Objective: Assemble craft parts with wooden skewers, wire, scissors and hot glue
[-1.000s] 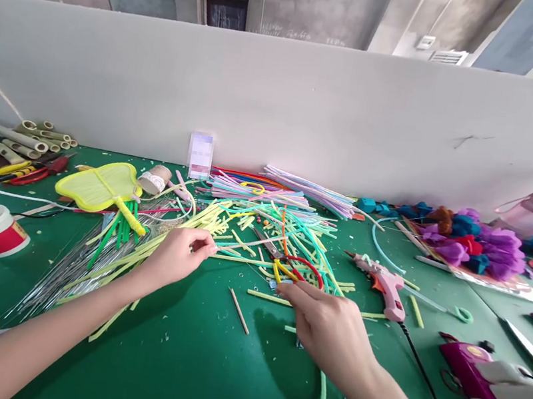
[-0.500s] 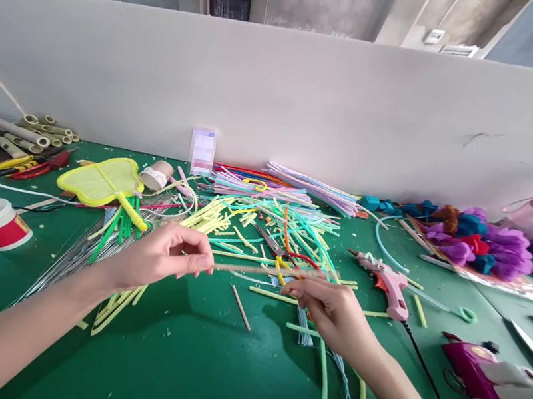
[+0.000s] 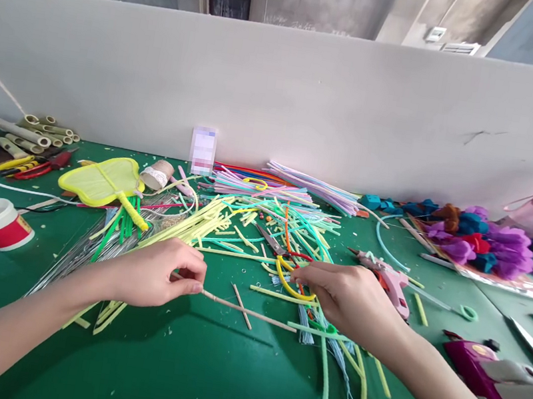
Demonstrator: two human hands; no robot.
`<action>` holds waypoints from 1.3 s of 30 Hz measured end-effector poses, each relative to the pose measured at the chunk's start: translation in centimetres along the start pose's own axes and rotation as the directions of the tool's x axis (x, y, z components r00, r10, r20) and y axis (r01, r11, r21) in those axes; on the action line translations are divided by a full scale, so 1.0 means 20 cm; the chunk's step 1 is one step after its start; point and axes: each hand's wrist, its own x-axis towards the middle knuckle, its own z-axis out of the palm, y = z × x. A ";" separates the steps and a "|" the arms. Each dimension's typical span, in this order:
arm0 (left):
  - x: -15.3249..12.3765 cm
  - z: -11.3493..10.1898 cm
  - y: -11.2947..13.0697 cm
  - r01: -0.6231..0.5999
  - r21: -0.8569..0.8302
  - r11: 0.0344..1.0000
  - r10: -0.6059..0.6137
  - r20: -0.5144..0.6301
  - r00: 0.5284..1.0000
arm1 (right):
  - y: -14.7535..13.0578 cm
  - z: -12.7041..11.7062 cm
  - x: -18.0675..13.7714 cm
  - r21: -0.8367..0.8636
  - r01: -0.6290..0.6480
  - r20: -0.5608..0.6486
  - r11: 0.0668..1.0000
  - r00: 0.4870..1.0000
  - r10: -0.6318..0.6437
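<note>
A thin wooden stick [image 3: 261, 316] is pinched by the left hand [image 3: 166, 275], its far end free near the right hand [image 3: 342, 296], which is curled beside the scissors [image 3: 271, 239], its grip too hidden to be told.

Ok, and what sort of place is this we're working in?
It looks like a craft workspace, perhaps a shared workshop: the green table carries a pink glue gun, loose pale yellow strips and cut bamboo pieces.
</note>
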 end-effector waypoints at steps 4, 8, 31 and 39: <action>0.02 0.04 -0.05 0.050 0.060 0.997 -0.044 -0.108 0.993 | -0.07 -0.03 -0.03 -0.112 -0.013 0.027 0.994 0.999 0.016; 0.04 0.06 -0.10 0.110 -0.047 0.993 -0.117 -0.203 0.972 | -0.10 -0.03 -0.02 -0.228 -0.091 0.014 0.970 0.995 0.096; 0.03 0.19 0.09 -0.039 0.502 0.864 0.235 -0.335 0.912 | -0.25 0.12 0.20 0.182 -0.088 0.175 0.979 0.983 0.056; 0.10 0.25 0.11 -0.089 0.564 0.821 0.369 -0.403 0.837 | -0.25 0.11 0.17 0.399 -0.153 0.119 0.904 0.986 0.115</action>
